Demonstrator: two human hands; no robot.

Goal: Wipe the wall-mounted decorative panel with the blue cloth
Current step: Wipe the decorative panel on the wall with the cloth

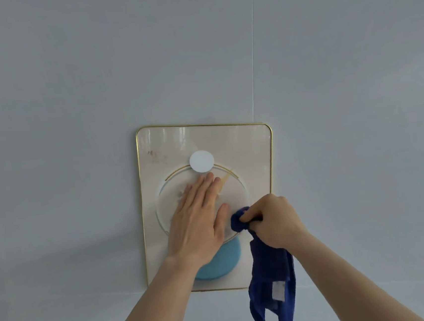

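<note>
The decorative panel (251, 151), cream with a thin gold rim, hangs flat on the pale grey wall (70, 96). It carries a white disc (201, 161) near its upper middle, a large pale circle below that, and a light blue disc (216, 268) at the bottom. Faint reddish smudges show near its upper left corner. The left hand (198, 221) lies flat and released on the pale circle, fingers together, pointing up. Just beside its thumb, the right hand (273, 221) is clenched around a bunched end of the blue cloth (271, 278), pressing it against the panel's right side; the rest of the cloth dangles below the wrist, showing a white label.
</note>
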